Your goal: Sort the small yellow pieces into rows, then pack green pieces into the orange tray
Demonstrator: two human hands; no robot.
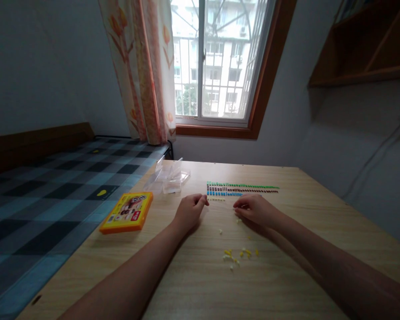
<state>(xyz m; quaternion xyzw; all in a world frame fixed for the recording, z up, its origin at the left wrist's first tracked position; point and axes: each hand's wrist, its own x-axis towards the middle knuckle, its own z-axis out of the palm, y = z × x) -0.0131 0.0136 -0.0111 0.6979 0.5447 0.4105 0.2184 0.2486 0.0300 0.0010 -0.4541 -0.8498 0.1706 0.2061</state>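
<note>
Tiny coloured pieces, perhaps toy bricks, lie in long rows across the table: a green row [240, 185], a brown row [256, 190] and a blue row [220, 194]. Nearest to me is a short pale yellow row [216, 200]. My left hand [190, 210] rests closed at that row's left end, thumb against the curled forefinger. Right of the row, my right hand [255, 208] is closed in a pinch, its fingertips low over the table. Anything in either pinch is too small to name. Loose yellow pieces [248, 253] and a pale piece [220, 231] lie closer to me.
A yellow-orange box [128, 212] with a printed lid lies at the table's left edge. Behind it stand clear plastic containers [173, 180]. A bed with a checked cover [53, 191] adjoins the table [186, 280] on the left. A wooden shelf [363, 49] hangs at upper right.
</note>
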